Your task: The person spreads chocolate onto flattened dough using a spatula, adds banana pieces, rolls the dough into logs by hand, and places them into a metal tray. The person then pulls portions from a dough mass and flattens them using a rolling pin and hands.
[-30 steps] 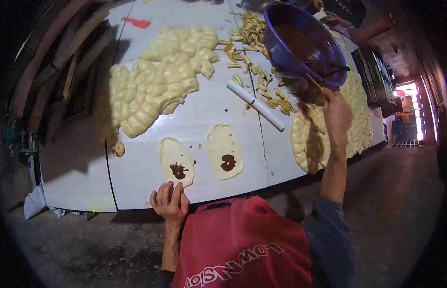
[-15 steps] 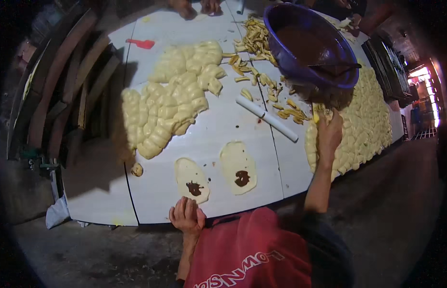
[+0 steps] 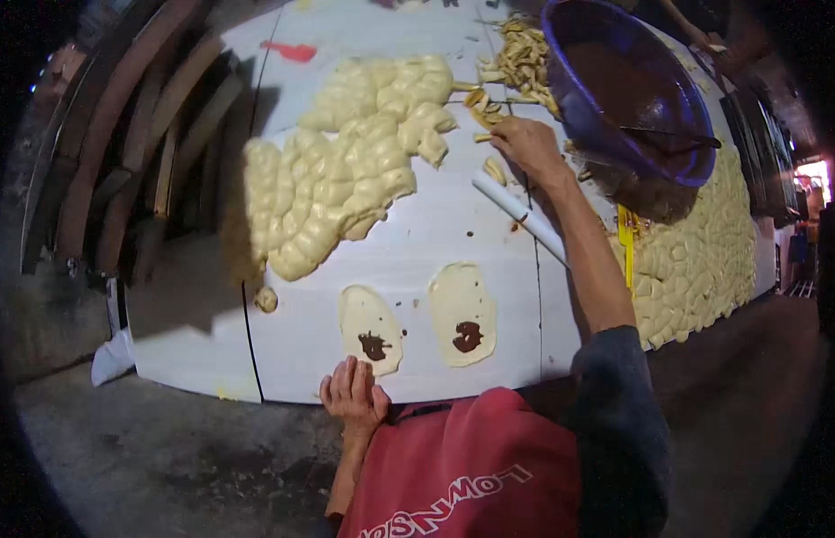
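Note:
Two flattened dough ovals lie near the table's front edge, the left oval (image 3: 354,309) and the right oval (image 3: 460,287), each with a dark brown chocolate-like smear on its lower part. My left hand (image 3: 353,394) rests at the table edge by the left oval, fingers stretched out and empty. Farther off, my right hand (image 3: 531,148) reaches among loose pale banana-like slices, its fingertips closed at a slice (image 3: 483,138); the grip is partly hidden. A white rolling pin (image 3: 512,208) lies beneath that forearm. Right of it, a yellow spatula (image 3: 626,242) lies beside dough pieces.
Packed dough pieces (image 3: 346,170) spread over the left middle, more dough (image 3: 704,269) at right. A purple tub (image 3: 561,81) of brown filling, with a dark utensil across it, stands far right beside heaped slices (image 3: 522,63). A red scraper (image 3: 292,51) lies far left; another person's arm (image 3: 687,22) shows.
My right hand has let go of the yellow spatula and moved left and away to the slices. My left hand stays by the left oval. The view has shifted slightly.

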Available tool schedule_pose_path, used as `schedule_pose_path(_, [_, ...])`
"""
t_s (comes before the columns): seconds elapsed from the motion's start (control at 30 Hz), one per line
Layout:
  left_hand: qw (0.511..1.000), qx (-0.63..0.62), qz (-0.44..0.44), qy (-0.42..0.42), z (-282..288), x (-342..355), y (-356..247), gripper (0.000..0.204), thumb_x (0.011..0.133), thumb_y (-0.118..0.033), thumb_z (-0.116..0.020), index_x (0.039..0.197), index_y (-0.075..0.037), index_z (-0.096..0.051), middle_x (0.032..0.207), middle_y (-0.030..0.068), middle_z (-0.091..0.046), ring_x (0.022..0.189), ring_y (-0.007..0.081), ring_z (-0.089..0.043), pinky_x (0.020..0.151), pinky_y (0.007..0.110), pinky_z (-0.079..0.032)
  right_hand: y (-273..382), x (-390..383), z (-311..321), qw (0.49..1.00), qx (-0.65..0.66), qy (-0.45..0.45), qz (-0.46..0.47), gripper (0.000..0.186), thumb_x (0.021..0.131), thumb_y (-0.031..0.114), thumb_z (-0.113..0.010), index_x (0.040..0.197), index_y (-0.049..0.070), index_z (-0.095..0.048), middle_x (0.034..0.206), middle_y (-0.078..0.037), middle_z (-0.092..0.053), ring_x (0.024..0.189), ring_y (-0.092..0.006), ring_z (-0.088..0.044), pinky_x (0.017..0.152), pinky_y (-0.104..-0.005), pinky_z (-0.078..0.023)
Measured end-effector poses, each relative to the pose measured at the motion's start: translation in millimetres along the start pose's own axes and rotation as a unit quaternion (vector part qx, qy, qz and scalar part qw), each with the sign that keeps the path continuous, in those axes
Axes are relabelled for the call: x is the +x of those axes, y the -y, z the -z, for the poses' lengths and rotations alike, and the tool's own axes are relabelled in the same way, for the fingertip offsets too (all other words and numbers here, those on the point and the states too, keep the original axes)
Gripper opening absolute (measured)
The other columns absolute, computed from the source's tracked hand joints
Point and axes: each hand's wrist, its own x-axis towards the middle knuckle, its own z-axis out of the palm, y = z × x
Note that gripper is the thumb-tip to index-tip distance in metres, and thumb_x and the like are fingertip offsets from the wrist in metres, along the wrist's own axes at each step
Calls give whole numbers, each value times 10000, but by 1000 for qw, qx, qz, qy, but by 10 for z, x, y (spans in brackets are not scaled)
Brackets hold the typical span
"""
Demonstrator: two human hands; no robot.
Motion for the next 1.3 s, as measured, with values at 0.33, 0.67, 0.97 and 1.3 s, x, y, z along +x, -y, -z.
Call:
schedule_pose_path(0.33, [1000, -14, 5, 6, 17, 134, -41, 496, 918, -281, -556, 1374, -93, -612, 1423, 133, -616, 1321, 305, -558, 1137, 518, -327, 53, -381, 316, 945, 319, 4, -80, 417, 931, 347, -737, 1162, 0, -748, 863, -62, -724, 740, -121, -630, 671, -299, -515])
schedule_pose_path(0.67, [991, -123, -32, 36, 198, 421, -408, 387, 835, -242, -829, 1200, -167, -725, 1248, 84, -632, 1264, 260, -585, 1228, 576, -188, 1343, -2345, 374, 969, 231, 53, 70, 113, 918, 154, -721, 995, 73, -728, 887, -79, -693, 760, -261, -697, 652, -372, -546])
schedule_pose_path(0.97, [962, -198, -143, 120, 14, 847, -807, 323, 761, -224, -887, 1047, -218, -737, 1044, -12, -652, 1039, 195, -640, 1152, 552, -325, 1390, -2571, 212, 971, 217, 48, 84, 252, 910, 217, -738, 1153, 153, -724, 1016, -48, -669, 845, -245, -703, 672, -373, -551])
schedule_pose_path(1.3, [956, -209, -164, 123, -14, 1003, -894, 240, 801, -146, -818, 1018, -130, -717, 1024, 5, -670, 1035, 208, -645, 1080, 518, -407, 1278, -2788, 19, 977, 162, 34, 136, 157, 916, 192, -730, 1043, 114, -681, 947, -56, -649, 764, -273, -680, 640, -384, -548])
